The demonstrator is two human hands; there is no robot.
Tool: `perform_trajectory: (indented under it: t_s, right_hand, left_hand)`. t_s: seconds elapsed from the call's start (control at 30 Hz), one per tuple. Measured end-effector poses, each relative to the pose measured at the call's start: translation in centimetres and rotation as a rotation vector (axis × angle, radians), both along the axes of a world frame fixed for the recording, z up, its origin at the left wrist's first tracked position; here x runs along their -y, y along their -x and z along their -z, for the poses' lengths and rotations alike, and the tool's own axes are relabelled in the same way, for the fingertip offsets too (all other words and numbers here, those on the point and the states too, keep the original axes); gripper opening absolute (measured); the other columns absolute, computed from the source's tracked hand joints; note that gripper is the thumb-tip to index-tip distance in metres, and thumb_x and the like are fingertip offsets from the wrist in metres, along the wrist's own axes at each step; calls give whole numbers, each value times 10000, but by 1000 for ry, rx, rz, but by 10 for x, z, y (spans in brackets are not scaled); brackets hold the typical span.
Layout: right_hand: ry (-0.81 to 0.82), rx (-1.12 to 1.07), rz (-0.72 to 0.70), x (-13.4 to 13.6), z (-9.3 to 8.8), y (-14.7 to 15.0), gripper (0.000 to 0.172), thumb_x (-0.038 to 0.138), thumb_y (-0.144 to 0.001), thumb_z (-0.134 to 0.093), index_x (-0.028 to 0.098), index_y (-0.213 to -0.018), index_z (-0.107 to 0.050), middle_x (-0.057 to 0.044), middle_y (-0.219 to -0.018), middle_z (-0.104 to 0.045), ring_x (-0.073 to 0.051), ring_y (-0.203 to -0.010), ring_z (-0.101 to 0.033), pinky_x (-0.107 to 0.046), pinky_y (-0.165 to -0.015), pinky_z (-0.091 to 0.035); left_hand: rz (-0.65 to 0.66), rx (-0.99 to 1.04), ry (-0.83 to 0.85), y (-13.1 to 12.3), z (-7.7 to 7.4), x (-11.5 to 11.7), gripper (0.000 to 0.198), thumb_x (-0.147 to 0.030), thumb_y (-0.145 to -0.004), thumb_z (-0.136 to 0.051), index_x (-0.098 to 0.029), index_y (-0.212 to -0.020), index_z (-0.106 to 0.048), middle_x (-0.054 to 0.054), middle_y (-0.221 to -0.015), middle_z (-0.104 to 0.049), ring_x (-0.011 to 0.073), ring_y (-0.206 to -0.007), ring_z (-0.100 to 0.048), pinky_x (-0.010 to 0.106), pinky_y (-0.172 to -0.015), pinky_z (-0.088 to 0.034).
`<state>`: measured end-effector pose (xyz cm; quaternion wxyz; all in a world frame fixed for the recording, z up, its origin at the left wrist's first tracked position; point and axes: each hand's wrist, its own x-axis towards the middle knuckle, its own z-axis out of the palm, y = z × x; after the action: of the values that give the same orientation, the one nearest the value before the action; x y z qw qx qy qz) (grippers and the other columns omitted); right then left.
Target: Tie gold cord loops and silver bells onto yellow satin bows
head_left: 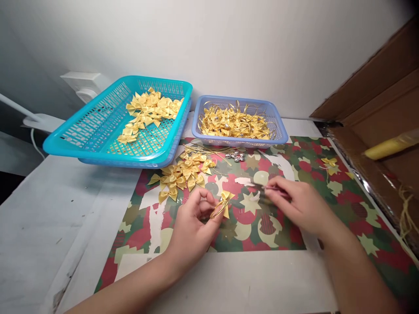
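Note:
My left hand pinches a yellow ribbon bow with a looped gold cord between thumb and fingers. A small silvery bit shows at the bow's middle. To the right, my right hand is closed on a thin tool with a pinkish handle; its tip is smeared by motion and its kind is unclear. Just beyond my left hand lies a pile of loose yellow bows. Behind them are several cut gold cords and a small cluster of silver bells.
A turquoise basket with yellow bows stands at back left, stacked on a blue one. A blue-violet basket holds bows with gold loops. A camouflage-patterned sheet covers the worktop. Cardboard rises at right, near a stray bow.

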<state>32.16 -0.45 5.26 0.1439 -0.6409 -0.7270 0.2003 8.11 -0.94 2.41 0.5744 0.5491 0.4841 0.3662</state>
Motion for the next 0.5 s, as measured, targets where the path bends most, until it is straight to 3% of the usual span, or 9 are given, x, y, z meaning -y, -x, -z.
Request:
perform_trajectory:
  t_s: [0.1,0.2,0.27,0.33,0.4,0.5]
  right_hand:
    - [-122,149,128,-15,15,-18,235,377,-927,-474,216,-843,-624,-31,-781,-669,-203,-720,-597,-296,-599,-404]
    - [-265,185,103,-20,27,-17,177,354,-889,-548,209,-876,-649,-74,-936,-660,-268,-892,-567,-390,-767,-427]
    - [-375,53,56,-16,26,-5,137,309,-876,-572,204,-932,-641,-85,-997,-640,-270,-949,-546,-408,-827,-420]
    - [-418,-206,-56,-7,21,13,82,258,-883,-558,201,-899,-615,-66,-927,-630,-224,-910,-554,-366,-822,-431]
    - [-328,-415,-185,2,17,30,93,251,-876,-566,202,-797,-563,-14,-743,-586,-164,-719,-534,-296,-681,-429]
    - [-249,-431,-254,11,17,46,193,253,-863,-585,195,-704,-493,34,-613,-500,-119,-580,-446,-272,-609,-360]
  left_hand:
    - [29,-120,-196,2,3,1,143,-252,-914,-519,-241,-858,-387,-44,-643,-593,123,-604,-584,224,-577,-439]
    - [49,-238,-478,3,6,1,108,-163,-905,-500,-236,-900,-420,-27,-728,-578,108,-622,-571,208,-587,-453]
    - [71,-315,-688,4,8,0,133,-107,-888,-492,-227,-915,-444,-19,-749,-574,102,-620,-558,197,-582,-450]
    - [122,-384,-862,5,8,-1,145,-76,-881,-482,-217,-914,-465,-17,-721,-569,107,-604,-532,199,-569,-435]
    - [174,-428,-977,5,8,-3,144,-68,-883,-475,-207,-920,-480,-13,-693,-569,120,-597,-503,215,-563,-416]
    - [238,-454,-1052,6,8,-5,153,-53,-882,-466,-197,-927,-488,3,-701,-591,137,-614,-482,238,-569,-399]
